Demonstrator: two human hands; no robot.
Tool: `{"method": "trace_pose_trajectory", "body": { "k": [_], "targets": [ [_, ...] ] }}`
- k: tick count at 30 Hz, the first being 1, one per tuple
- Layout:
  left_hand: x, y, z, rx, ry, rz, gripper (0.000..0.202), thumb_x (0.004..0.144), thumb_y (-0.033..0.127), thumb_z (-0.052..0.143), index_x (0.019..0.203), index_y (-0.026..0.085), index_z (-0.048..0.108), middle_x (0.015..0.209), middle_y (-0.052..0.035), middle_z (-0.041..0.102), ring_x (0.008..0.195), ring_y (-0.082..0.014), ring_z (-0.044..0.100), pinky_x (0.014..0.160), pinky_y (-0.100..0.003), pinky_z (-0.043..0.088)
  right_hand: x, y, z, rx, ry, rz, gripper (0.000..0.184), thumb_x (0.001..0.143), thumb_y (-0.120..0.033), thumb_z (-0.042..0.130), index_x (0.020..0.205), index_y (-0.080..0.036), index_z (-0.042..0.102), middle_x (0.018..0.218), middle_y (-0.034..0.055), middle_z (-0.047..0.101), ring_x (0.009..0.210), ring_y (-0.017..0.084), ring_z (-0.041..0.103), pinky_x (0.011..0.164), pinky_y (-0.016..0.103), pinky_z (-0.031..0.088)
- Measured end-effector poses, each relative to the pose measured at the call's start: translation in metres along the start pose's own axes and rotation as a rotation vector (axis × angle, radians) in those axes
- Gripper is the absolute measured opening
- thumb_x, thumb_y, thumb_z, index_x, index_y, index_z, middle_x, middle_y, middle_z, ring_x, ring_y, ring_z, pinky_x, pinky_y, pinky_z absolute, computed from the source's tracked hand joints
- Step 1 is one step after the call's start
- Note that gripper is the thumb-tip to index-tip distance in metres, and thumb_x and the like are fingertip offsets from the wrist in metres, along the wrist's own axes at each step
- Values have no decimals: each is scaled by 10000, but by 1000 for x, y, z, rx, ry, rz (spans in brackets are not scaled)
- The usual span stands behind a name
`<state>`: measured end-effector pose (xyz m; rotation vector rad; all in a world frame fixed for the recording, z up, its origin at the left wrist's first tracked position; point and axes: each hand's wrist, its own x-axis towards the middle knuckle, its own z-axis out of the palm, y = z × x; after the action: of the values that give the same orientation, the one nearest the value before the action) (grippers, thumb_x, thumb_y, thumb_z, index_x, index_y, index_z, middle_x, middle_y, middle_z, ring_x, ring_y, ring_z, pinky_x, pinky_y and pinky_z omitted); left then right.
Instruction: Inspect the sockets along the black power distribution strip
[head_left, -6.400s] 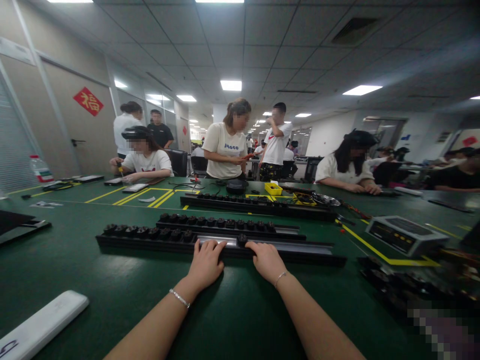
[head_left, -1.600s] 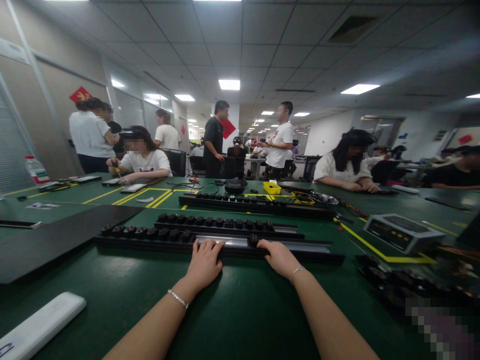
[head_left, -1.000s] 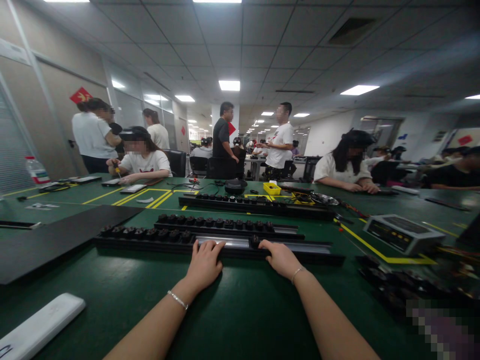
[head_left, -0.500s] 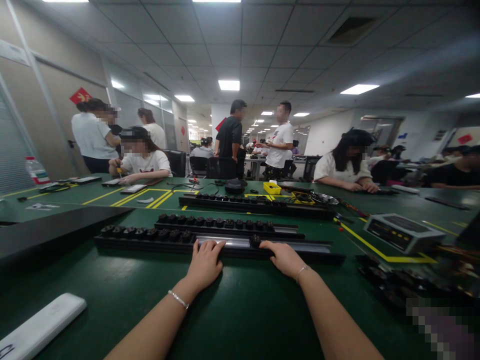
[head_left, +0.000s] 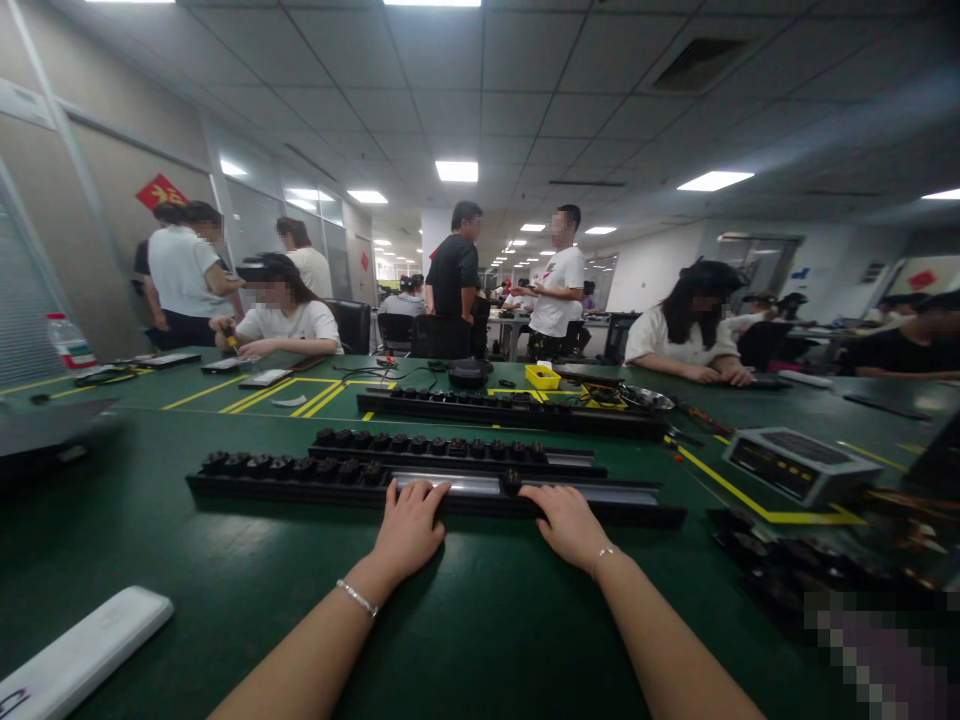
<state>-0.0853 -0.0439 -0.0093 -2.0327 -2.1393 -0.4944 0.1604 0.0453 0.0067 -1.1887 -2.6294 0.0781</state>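
Observation:
In the head view a long black track rail (head_left: 442,507) lies crosswise before me. A row of round black socket modules (head_left: 292,467) fills its left part, and one separate socket module (head_left: 512,482) sits further right on the bare silver strip. My left hand (head_left: 411,528) rests on the rail's front edge with fingers stretched and thumb apart, right of the row. My right hand (head_left: 568,522) lies on the same edge, its fingers extended and the index fingertip beside or touching the separate module; I cannot tell which. Right behind stands a second rail (head_left: 457,452) with modules.
Further back lies a third black rail (head_left: 517,412), near a yellow tray (head_left: 542,376). To the right are a grey power supply box (head_left: 799,465) and a heap of dark parts (head_left: 787,560). A white bar (head_left: 90,650) lies front left. Co-workers sit across the table.
The dark panel at the left has slid away to the left and is blurred. My hands, the rail and the separate module have stayed in place.

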Motion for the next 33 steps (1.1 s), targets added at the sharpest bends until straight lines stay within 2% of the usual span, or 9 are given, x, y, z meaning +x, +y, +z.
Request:
{"method": "trace_pose_trajectory", "body": {
  "k": [7, 16, 23, 29, 33],
  "targets": [
    [0, -2, 2, -17, 25, 13, 530, 728, 213, 444, 1252, 290, 415, 1136, -36, 524, 1120, -203, 428, 1072, -488, 57, 5, 5, 2, 55, 22, 16, 461, 724, -98, 453, 1150, -259, 528, 1108, 27, 595, 1039, 178, 500, 942, 334, 278],
    [0, -2, 3, 15, 19, 9, 533, 733, 215, 443, 1259, 294, 401, 1140, -33, 521, 1121, -198, 426, 1071, -485, 68, 3, 10, 2, 75, 19, -37, 515, 698, -47, 441, 1168, -242, 527, 1110, 35, 597, 1010, 174, 515, 940, 319, 300],
    [0, -3, 6, 19, 45, 16, 525, 730, 219, 446, 1249, 293, 414, 1137, -27, 525, 1110, -199, 432, 1070, -483, 74, 5, 12, 2, 107, 15, -17, 491, 686, -43, 450, 1129, -229, 548, 1097, 37, 611, 1025, 178, 524, 936, 313, 319],
    [1, -4, 7, 14, 56, 26, 520, 732, 225, 452, 1245, 300, 414, 1133, -24, 527, 1105, -200, 431, 1069, -482, 79, 3, 14, 1, 74, 14, -4, 547, 675, -37, 451, 1157, -283, 531, 1138, 10, 598, 1048, 175, 513, 1006, 378, 235],
    [0, -3, 6, 10, 48, 26, 520, 737, 223, 450, 1251, 295, 409, 1140, -29, 522, 1117, -201, 425, 1071, -481, 71, 4, 15, 0, 102, -3, 23, 520, 680, -32, 453, 1136, -261, 551, 1113, 18, 608, 1034, 173, 523, 953, 328, 300]
  ]
}}
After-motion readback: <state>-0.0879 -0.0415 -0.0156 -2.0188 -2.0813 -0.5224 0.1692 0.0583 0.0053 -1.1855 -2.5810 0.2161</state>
